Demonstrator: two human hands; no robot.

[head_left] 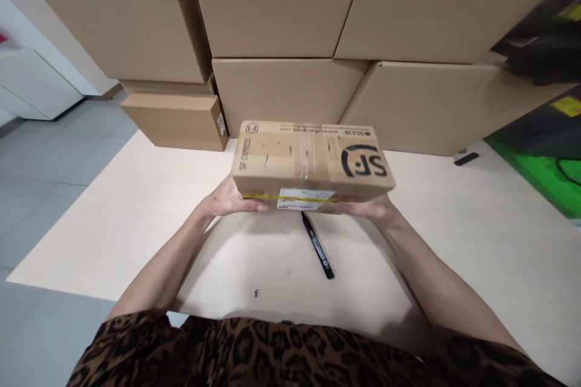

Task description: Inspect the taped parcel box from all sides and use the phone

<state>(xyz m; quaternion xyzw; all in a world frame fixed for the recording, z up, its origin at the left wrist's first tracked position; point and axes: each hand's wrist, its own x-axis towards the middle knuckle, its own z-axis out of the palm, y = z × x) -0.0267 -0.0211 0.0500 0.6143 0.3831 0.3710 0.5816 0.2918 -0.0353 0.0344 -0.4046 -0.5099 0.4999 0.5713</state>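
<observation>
Between my two hands is a brown cardboard box [281, 154] with black SF print, clear tape down its middle and a white label [305, 198] crossed by a yellow strip on its near side. My left hand [233, 198] grips the box's left end, thumb along the lower near edge. At the right end my right hand [370, 207] holds it from below, its fingers mostly hidden by the box. Just nearer than the box, a black marker pen [318, 246] lies on the pale tabletop [227, 278], touched by neither hand.
Large plain cartons [272, 6] are stacked along the back of the table. A smaller flat carton [177, 122] stands at the back left. Towards the back right lies a small black object [466, 159]. A green surface [535, 175] and dark items border the right side.
</observation>
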